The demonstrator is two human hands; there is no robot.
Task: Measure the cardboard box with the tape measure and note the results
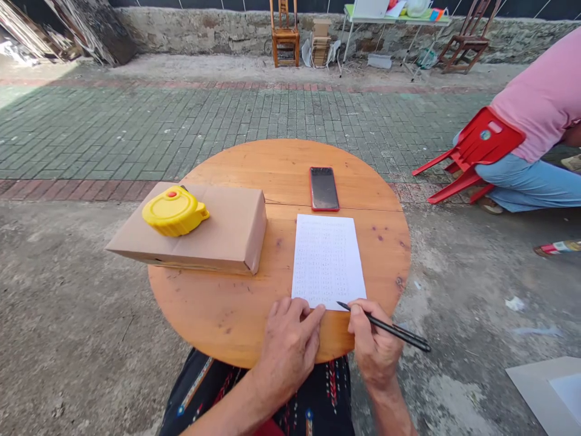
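Gripping pen (pixel 385 327) in closed right hand (pixel 372 348), tip touching sheet's (pixel 327 260) near edge; left hand (pixel 288 345) fingers flat, pinning the sheet's corner to tabletop (pixel 227 309).

A cardboard box (pixel 200 233) lies on the round wooden table (pixel 254 303)'s left side. A yellow tape measure (pixel 175 211) rests on the box. A phone (pixel 324 188) lies right of it.

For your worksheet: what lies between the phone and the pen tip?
In the head view, only the printed sheet lies between phone and pen tip.
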